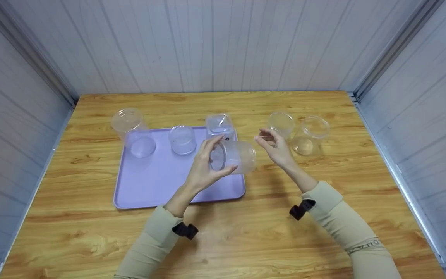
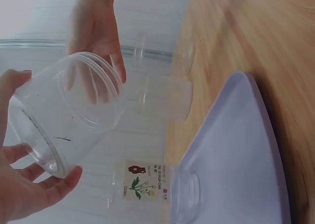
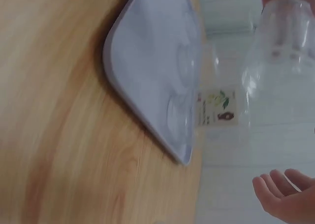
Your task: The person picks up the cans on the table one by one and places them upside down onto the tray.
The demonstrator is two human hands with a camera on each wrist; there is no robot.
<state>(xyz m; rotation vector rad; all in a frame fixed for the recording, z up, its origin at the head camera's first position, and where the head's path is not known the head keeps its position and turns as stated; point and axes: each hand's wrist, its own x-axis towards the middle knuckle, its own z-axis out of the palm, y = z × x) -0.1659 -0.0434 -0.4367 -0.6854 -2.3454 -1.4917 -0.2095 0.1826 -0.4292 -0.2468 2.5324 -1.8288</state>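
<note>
My left hand grips a clear plastic jar round its base end, thumb on the near side and fingers on the far side. The jar is tipped on its side above the right part of a purple tray, its mouth end toward my right hand. That hand holds nothing; its fingers are loosely bent, a short way off the jar's mouth. In the left wrist view, a small dark mark shows on the jar's wall.
On the tray stand a tall clear jar, a short clear jar and a squarish jar with a printed label. Two more clear jars, one beside the other, stand on the wooden table at right. Panel walls enclose it.
</note>
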